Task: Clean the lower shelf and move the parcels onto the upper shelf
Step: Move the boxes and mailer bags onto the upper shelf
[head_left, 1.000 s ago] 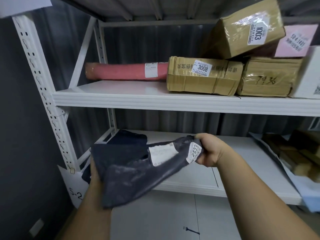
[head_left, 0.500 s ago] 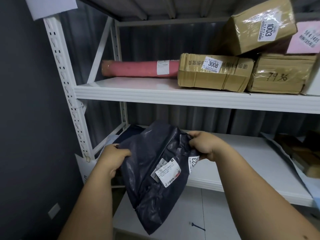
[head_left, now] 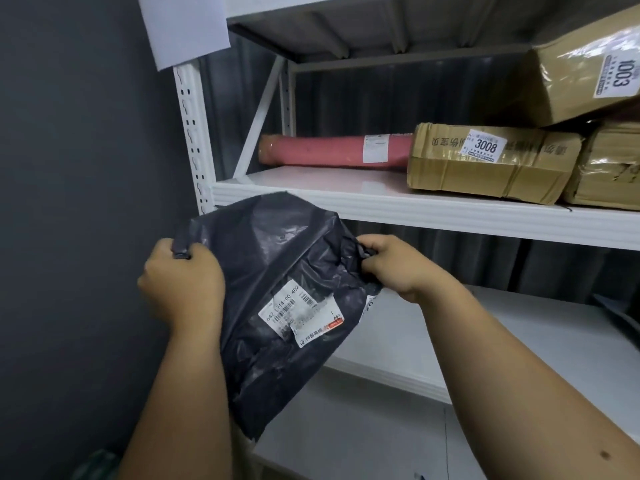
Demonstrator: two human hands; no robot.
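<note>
Both hands hold the dark poly mailer [head_left: 287, 299] up in front of the rack: left hand [head_left: 181, 284] has fingers curled round its upper left corner, right hand [head_left: 391, 268] bunches and grips the upper right edge. Mailer hangs between them in the air, top edge level with the front lip of the upper shelf [head_left: 398, 206], not resting on anything; white shipping label [head_left: 301, 317] faces the camera. Lower shelf [head_left: 519, 337] sits behind and below it, white surface showing to the right. Judgement: parcel is soft, floppy, light; film crumples and sags under its own weight, contents look thin and flexible, probably clothing. Plastic is glossy, so likely slippery under a flat palm; pinching gathered film at the corners, as here, is the safe hold, and two-point support stops it folding. Not fragile as far as I can tell. Upper shelf already carries a pink roll [head_left: 332, 150] at far left, taped carton 3008 [head_left: 491, 164] to its right, carton 1003 [head_left: 585, 81] stacked tilted above more cartons at far right. Free space is near left of that shelf, in front of the roll. Next move likely lift over the lip and lay flat there.
</note>
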